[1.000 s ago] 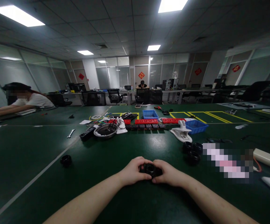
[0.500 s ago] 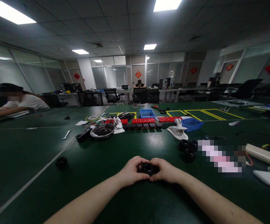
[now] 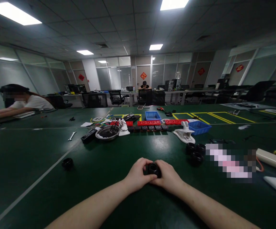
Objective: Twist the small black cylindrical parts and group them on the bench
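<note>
The left hand (image 3: 138,174) and right hand (image 3: 168,174) are closed around a black ring-like part (image 3: 158,172), gripping it between them above the near middle of the green surface (image 3: 118,203); its round hole shows. To the right, 3 similar black parts (image 3: 197,158) sit close together; 1 more black part (image 3: 67,163) lies well off to the left. Farther out are a wrench (image 3: 72,136), a round metal-rimmed dish (image 3: 114,137), a white clamp (image 3: 184,136) and 2 blue bins (image 3: 200,128).
</note>
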`<act>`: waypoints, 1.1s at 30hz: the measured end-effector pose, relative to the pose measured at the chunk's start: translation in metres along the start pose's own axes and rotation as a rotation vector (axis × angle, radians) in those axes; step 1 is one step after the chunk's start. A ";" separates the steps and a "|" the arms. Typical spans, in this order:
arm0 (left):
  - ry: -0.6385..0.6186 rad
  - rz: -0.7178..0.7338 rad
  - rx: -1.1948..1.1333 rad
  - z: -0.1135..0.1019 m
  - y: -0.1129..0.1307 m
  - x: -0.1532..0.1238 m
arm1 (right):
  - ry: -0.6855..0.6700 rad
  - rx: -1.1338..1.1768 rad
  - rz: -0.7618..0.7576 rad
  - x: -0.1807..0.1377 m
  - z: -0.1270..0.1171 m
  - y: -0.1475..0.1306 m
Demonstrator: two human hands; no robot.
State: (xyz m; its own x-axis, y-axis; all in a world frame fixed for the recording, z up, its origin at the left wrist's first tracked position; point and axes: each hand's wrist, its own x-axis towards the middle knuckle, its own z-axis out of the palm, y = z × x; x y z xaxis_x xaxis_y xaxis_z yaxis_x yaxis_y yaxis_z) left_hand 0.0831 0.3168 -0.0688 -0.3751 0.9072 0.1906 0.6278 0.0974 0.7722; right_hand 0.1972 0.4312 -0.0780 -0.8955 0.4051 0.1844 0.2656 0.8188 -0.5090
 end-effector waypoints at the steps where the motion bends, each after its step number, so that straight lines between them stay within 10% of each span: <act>1: -0.021 0.013 -0.005 -0.002 -0.001 0.001 | -0.024 0.035 -0.039 0.000 -0.002 0.001; 11: -0.205 0.124 -0.097 -0.015 -0.006 0.005 | -0.347 0.378 -0.090 0.007 -0.024 0.016; 33: -0.171 0.112 -0.093 -0.009 -0.015 0.006 | -0.266 0.317 -0.027 0.007 -0.017 0.012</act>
State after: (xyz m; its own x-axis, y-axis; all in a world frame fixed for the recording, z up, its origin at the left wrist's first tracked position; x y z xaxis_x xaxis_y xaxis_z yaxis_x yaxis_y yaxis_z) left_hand 0.0654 0.3167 -0.0735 -0.1810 0.9671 0.1789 0.5903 -0.0386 0.8062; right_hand 0.2004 0.4508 -0.0691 -0.9727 0.2322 -0.0014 0.1551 0.6453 -0.7481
